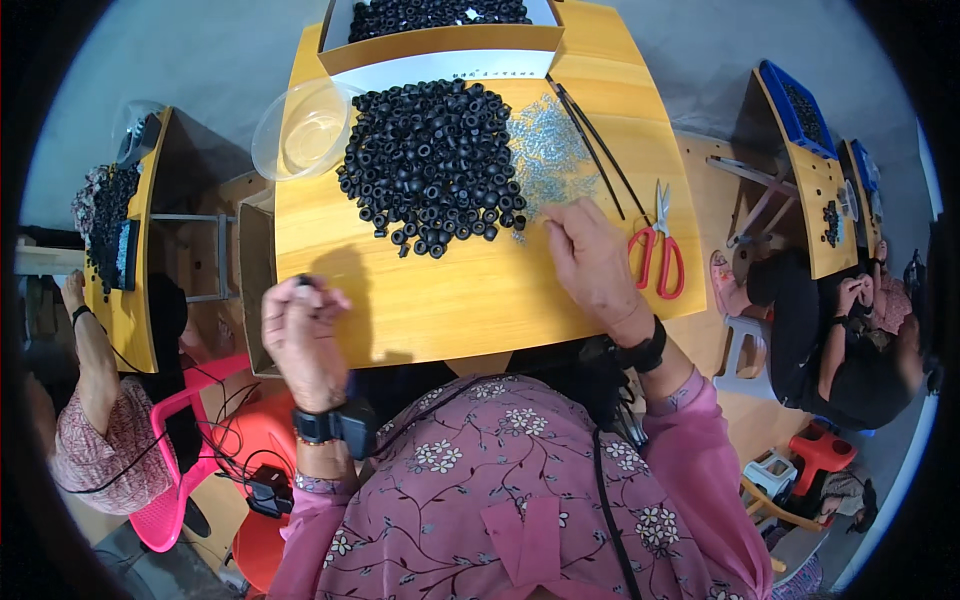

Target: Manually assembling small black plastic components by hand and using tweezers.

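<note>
Over the table's near-left corner, the person's left hand is pinching a black cap between drawn-together fingers. The right hand is curling its fingers beside silvery bits; whether it is gripping one cannot be told. Red scissors are lying to its right. More caps are lying heaped beyond, before a box.

Two sticks, one scissors, countless caps

small black piece in left fingers, black caps heaped, silvery bits scattered alongside
</note>
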Action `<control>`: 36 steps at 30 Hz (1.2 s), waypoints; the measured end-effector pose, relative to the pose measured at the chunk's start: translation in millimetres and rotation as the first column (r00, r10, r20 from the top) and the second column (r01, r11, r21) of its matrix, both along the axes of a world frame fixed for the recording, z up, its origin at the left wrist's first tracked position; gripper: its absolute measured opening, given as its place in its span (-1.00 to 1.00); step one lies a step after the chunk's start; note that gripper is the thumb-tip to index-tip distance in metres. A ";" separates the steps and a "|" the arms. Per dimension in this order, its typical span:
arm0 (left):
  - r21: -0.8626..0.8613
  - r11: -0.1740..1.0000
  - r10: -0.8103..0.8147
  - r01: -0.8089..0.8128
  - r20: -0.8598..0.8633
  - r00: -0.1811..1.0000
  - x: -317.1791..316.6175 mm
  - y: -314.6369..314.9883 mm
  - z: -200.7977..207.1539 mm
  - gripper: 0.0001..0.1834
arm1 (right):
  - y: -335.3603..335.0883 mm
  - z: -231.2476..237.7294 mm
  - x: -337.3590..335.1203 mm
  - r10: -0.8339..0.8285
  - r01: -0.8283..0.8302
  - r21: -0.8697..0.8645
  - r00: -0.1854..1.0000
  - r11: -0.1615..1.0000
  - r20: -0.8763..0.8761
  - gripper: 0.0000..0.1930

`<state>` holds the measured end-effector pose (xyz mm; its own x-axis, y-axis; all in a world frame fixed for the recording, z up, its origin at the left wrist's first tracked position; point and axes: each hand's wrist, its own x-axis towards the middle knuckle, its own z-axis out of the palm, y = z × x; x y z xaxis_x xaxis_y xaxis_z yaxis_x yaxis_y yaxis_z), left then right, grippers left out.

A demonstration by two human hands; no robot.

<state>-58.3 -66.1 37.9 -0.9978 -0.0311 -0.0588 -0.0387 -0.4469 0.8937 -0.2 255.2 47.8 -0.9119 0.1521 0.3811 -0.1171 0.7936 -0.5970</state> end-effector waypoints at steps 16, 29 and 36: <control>-0.288 0.844 0.515 -0.453 0.202 0.833 -29.1 -104.3 -55.7 -0.55 | -10.3 -2.9 -12.5 0.084 -0.107 0.172 0.987 0.979 0.136 -0.87; -0.423 0.866 0.208 -0.266 -0.180 0.962 -8.3 -7.6 2.3 -0.76 | -10.6 2.1 -14.9 0.102 -0.115 0.146 0.990 0.983 0.097 -0.86; -0.142 0.865 -0.476 0.481 0.071 0.877 29.3 66.8 4.6 -0.67 | -52.2 7.6 17.4 0.317 -0.315 -0.130 0.948 0.940 -0.002 -0.82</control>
